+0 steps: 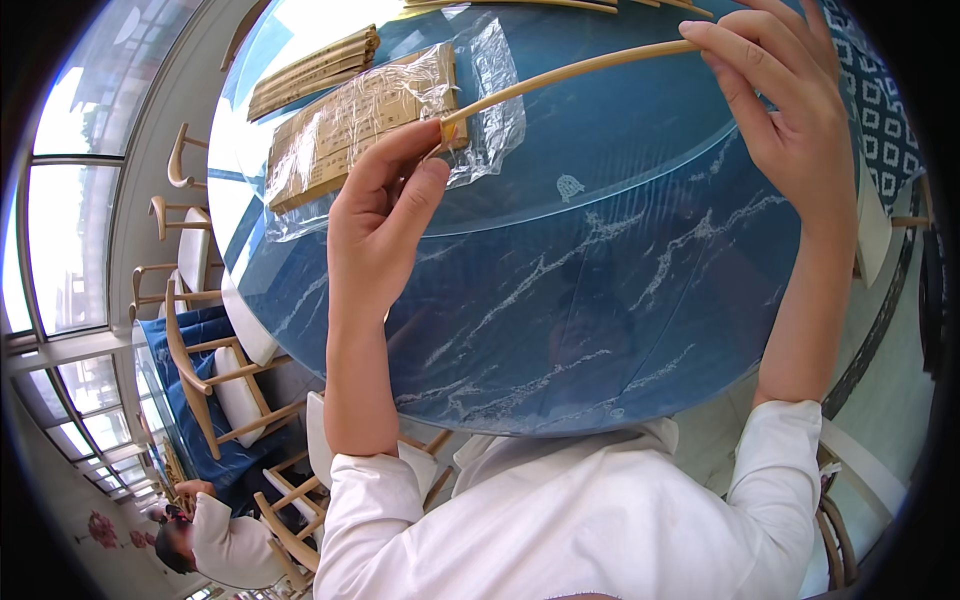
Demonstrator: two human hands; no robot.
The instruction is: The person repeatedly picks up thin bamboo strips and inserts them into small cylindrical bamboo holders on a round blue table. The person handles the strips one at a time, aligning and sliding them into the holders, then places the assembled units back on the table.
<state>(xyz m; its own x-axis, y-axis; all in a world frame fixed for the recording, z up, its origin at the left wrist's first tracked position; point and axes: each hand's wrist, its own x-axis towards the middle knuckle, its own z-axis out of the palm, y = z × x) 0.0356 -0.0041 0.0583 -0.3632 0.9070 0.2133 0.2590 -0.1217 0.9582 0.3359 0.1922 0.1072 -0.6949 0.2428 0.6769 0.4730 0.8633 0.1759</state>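
Note:
A long, thin, light wooden stick, bowed in this view, spans the space between my hands above the table. My left hand pinches its near-left end between thumb and curled fingers, with a small yellowish bit showing at the tip. At the other end, my right hand grips the stick between thumb and fingertips, its remaining fingers raised. Just behind my left hand lies a flat stack of brown paper-like strips with printing on them, partly covered by crinkled clear plastic wrap.
A round glass turntable sits on the blue marbled table. A second brown bundle lies behind the wrapped stack, and more sticks are at the far edge. Wooden chairs and another person are at the left.

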